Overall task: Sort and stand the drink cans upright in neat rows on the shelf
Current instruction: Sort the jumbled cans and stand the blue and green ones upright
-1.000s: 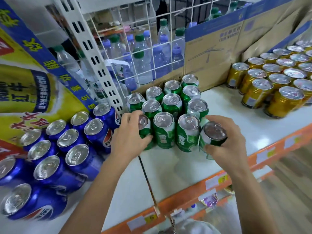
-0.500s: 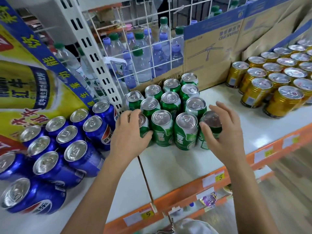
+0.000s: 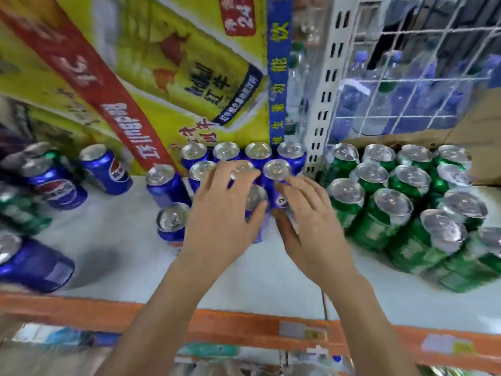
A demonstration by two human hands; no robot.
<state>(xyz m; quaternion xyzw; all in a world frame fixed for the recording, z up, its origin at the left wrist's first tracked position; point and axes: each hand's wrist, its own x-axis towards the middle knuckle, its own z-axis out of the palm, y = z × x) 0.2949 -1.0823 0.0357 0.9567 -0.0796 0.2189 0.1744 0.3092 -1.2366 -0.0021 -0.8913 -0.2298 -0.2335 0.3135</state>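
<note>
Blue cans stand upright in a tight cluster at the centre of the frame, at the back of the white shelf, against the yellow poster and just left of the white slotted upright. Both hands lie over this cluster. The left hand has its fingers spread and fairly straight across the can tops. The right hand is spread the same way, its fingertips touching a can, and neither hand is clasped round one.

Bare shelf runs from the wrists down to the orange front edge, and another bare patch lies left of centre. One blue can stands apart in front of the cluster. To the right, green cans are packed close together, nearly reaching the cluster.

The hands hide the front cans of the cluster. At the lower left a big blue can is cut by the frame edge. The cans at the far left are smeared by blur, so their tilt is unclear. Bottles behind the wire grid are only vague shapes.
</note>
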